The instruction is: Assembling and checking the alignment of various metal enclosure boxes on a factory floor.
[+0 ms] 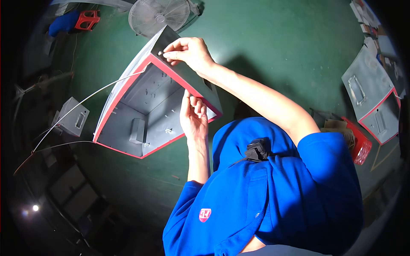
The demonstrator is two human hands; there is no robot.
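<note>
Metal cabinet (156, 100), above the green floor (256, 55), seemingly already carries its interior pegs (173, 110) and box-shaped part (137, 130); work at the white fitting (160, 53) outside appears unfinished. The right hand (188, 51) has fingertips pressed together at this fitting, their grip uncertain; the left hand (195, 115) is half-curled at the red rim (171, 74), its hold unclear. Grey walls (128, 113) surround the open, tilted front.

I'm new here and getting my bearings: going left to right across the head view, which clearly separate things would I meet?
Small grey box → large grey box with a red rim → small black device → grey cabinet with red edging.
</note>
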